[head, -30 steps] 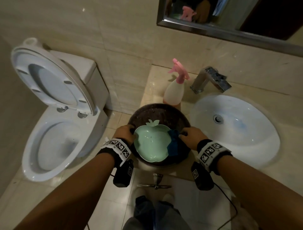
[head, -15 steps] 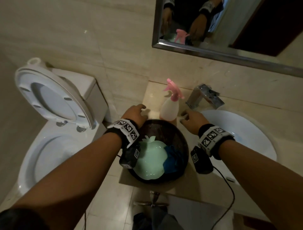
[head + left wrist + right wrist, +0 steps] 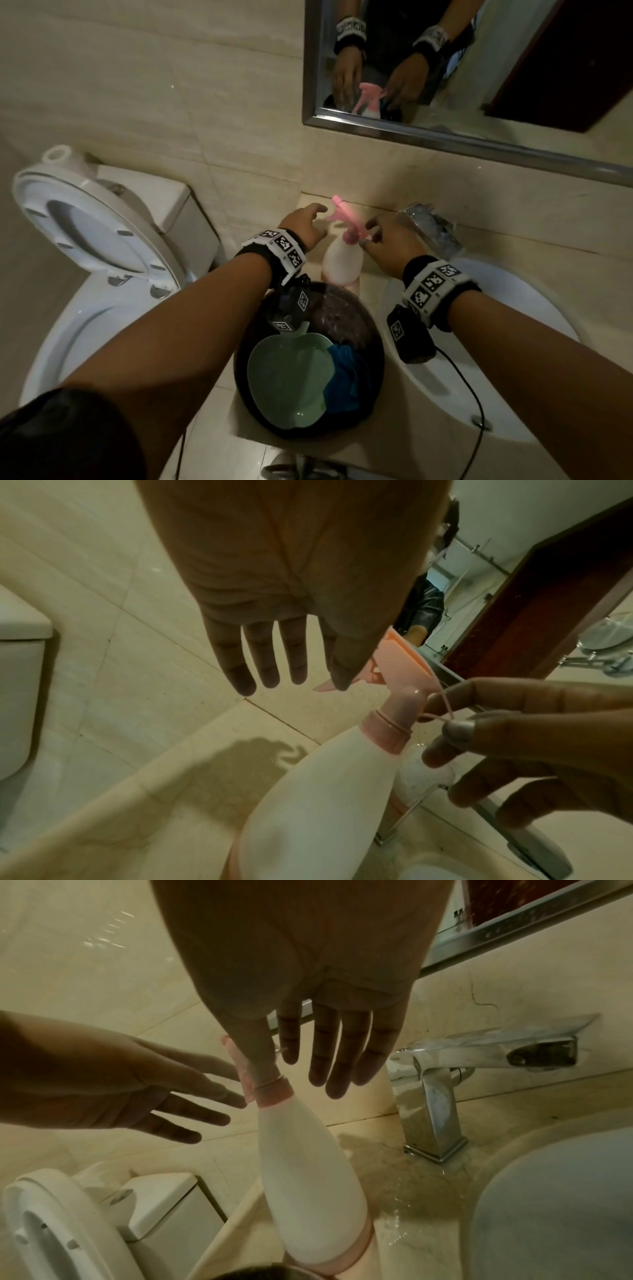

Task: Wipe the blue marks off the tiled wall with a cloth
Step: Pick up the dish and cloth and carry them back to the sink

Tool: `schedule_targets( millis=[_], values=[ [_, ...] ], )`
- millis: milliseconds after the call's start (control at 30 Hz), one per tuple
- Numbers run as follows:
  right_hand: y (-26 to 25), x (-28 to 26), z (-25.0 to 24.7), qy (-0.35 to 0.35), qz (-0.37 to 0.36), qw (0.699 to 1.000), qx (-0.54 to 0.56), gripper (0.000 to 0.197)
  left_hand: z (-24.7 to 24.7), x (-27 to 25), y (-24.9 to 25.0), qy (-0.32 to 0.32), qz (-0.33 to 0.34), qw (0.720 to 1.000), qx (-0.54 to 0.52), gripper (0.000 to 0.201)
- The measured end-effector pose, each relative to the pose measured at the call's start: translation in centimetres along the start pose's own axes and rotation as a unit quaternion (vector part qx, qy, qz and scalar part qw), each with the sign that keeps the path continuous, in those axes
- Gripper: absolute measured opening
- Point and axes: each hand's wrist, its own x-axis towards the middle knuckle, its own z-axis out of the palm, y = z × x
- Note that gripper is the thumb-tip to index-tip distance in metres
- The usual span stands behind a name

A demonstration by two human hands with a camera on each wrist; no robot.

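Both hands reach toward the pink-topped spray bottle (image 3: 342,255) standing at the centre of the head view, on the bench (image 3: 370,287) between the dark basin (image 3: 346,318) and the tiled wall (image 3: 171,102). The left hand (image 3: 305,224) hovers spread, fingers straight, touching nothing. The right hand (image 3: 390,241) has loosely bent fingers beside the bottle's neck, gripping nothing firmly. The blue cloth (image 3: 346,377) lies in the basin, lower centre, beside a green apple-shaped dish (image 3: 287,380).
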Motion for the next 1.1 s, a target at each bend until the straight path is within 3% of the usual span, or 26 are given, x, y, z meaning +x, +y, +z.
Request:
schedule_targets(
  millis=[333,833,1100],
  values=[
    [1.1,0.4,-0.1,0.014,-0.065,0.998,0.007,0.023,1.2,1.7,0.7,0.029,-0.026,0.998,-0.042,0.022],
    [-0.2,-2.2,-0.6,0.066,-0.115,0.991,-0.022,0.021,-0.4,-3.6,0.5,0.055,0.008,0.996,-0.064,0.022],
    [-1.9,-5.3,-0.6,0.067,-0.131,0.989,-0.013,0.021,-1.6,-6.8,-0.3,0.068,0.007,0.993,-0.099,0.012]
  ],
)
